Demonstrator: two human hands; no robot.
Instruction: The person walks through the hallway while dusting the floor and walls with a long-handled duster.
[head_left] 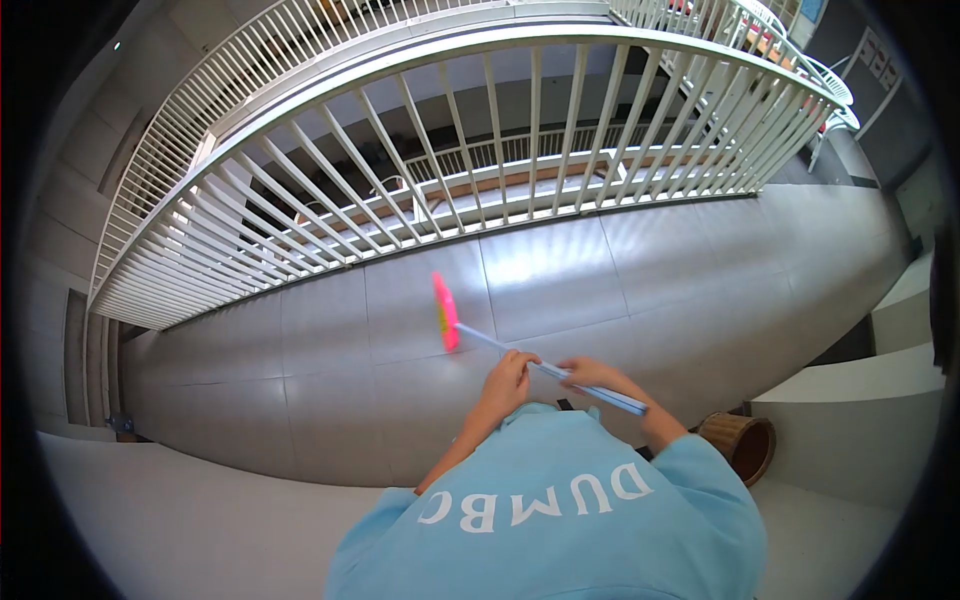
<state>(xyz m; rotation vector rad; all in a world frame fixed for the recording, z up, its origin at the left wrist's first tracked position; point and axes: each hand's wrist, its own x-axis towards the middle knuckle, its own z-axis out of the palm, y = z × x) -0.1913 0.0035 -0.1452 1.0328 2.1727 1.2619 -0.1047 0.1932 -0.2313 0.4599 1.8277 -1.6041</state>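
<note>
A broom (480,338) with a light blue handle and a bright pink head crosses the space in front of me. Its pink head (447,315), blurred and with a yellow-green patch, is over the grey floor tiles to the left; I cannot tell whether it touches them. My left hand (509,380) is closed around the handle nearer the head. Farther up the handle my right hand (588,373) is wrapped around it, with some fingers hidden. The handle's free end sticks out past my right wrist, in front of my light blue shirt.
A white metal railing (535,120) curves along the far side of the tiled floor (560,290), with a lower level beyond it. At my right stands a brown wicker basket (722,432) beside a pale wall (850,440). White chairs (835,100) are at the upper right.
</note>
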